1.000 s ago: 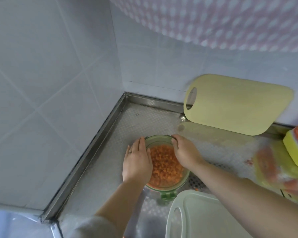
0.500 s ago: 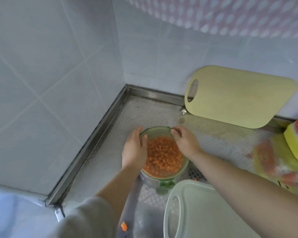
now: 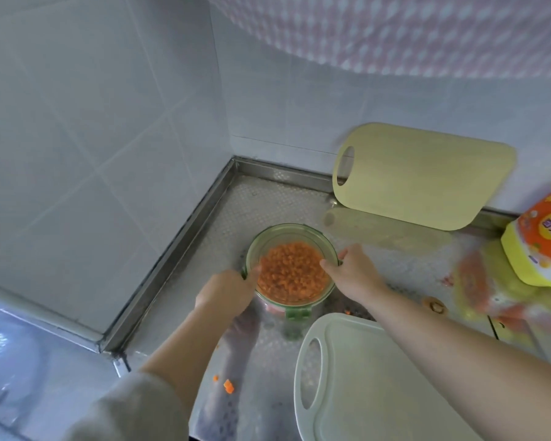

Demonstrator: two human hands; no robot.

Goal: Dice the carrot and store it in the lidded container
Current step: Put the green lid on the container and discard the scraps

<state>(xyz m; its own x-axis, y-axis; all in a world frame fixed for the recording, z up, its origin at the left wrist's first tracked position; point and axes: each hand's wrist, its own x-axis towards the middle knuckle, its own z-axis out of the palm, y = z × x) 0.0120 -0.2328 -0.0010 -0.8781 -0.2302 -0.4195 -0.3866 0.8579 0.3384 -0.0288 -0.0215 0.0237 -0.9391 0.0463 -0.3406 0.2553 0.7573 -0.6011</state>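
Tiled walls [image 3: 109, 122] are meeting in a corner, and a dimpled steel desk [image 3: 268, 205] is running into it. Pink-patterned cloth [image 3: 427, 33] is hanging across the top of the view.

Container [image 3: 287, 230] – round, clear, green-tinted at the rim – is sitting on the desk near the corner, between the two hands. Diced carrot [image 3: 291, 272] is filling it and showing orange from above. A green clasp [image 3: 297, 313] is pointing down on its near side. Whether a clear lid is lying over the dice I cannot tell for sure.

Left hand [image 3: 225, 291] is gripping the container's left edge, thumb lying over the rim, fingers curling round the outside. A grey sleeve [image 3: 134, 409] is covering that arm lower down. Right hand [image 3: 355, 270] is gripping the right edge, fingertips bending onto the rim.

A yellow board [image 3: 427, 176] is leaning on the back wall, well behind the container. A white board [image 3: 379, 386] is lying flat on the desk, just to the near right of the container and under the right forearm.

At the far right a yellow bottle [image 3: 541, 243] with an orange label is standing beside a blurred yellowish bag [image 3: 497, 288] – contents unclear. A carrot stub [image 3: 434, 305] is lying near the bag. Loose carrot bits [image 3: 228, 386] are lying on the desk near the left forearm.
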